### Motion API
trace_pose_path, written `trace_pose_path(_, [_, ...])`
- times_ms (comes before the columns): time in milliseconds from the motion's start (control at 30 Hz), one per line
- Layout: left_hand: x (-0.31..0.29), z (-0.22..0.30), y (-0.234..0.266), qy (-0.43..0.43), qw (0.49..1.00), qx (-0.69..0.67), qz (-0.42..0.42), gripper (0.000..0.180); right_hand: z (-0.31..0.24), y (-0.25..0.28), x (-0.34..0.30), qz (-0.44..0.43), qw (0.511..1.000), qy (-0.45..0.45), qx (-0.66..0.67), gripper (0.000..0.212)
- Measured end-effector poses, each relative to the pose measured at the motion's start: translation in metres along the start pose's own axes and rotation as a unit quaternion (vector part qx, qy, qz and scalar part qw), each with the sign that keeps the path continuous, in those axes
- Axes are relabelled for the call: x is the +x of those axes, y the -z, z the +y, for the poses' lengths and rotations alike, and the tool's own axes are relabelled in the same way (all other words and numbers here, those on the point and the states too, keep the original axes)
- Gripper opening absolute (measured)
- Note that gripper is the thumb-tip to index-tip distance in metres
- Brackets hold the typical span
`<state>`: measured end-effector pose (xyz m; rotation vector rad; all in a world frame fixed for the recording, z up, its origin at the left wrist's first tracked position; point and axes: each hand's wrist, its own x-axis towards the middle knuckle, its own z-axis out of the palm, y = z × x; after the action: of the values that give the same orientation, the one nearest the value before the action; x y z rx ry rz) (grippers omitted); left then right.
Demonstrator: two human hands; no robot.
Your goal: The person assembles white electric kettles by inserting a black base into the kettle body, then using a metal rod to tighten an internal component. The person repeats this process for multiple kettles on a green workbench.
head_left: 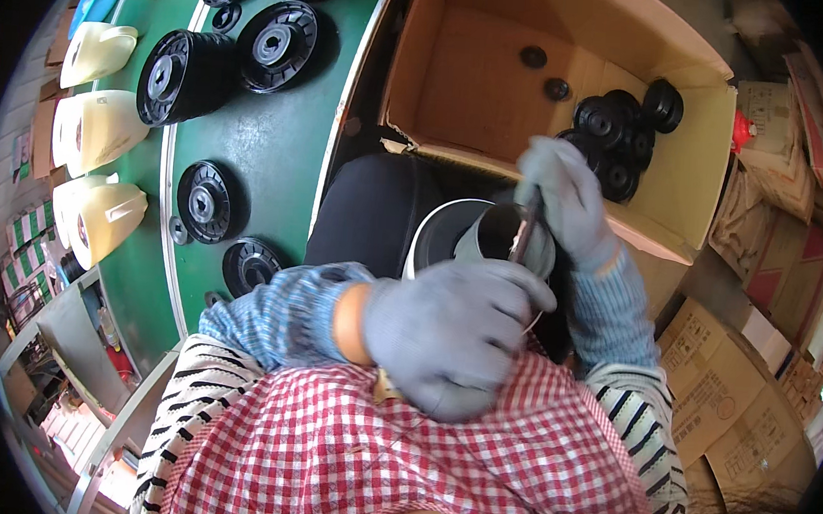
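Both of my hands wear grey knit gloves and work close together in front of my chest. My left hand [459,331] is curled at the near side of a grey cylindrical piece [470,245], its fingers closed against it. A round part with a white rim [422,242] surrounds that cylinder, partly hidden by my left hand. My right hand [571,196] is closed on a thin dark strip-like tool [528,228], which points down at the cylinder's opening. The tool's exact kind is too blurred to make out.
Ahead stands an open cardboard box [460,81] with several black discs [617,128] inside. On the left, a green table [277,145] carries black ribbed wheels [278,46] and cream plastic housings [104,130]. Cardboard cartons [733,390] stack up on the right.
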<state>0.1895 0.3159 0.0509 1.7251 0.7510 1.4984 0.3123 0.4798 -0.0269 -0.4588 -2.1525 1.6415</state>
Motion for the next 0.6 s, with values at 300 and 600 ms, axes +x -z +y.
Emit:
trace_pose_path(300, [-0.039,-0.013,0.061,0.169,0.919,-0.346,0.084,0.033,-0.068,0.041,-0.054,-0.06,0.953,-0.061,-0.292,0.048])
trace_pose_path(600, [0.03,0.062,0.039,0.435,0.758,0.444,-0.197,0.026,-0.058,0.065,-0.021,-0.311,0.903,-0.075,-0.288,0.059])
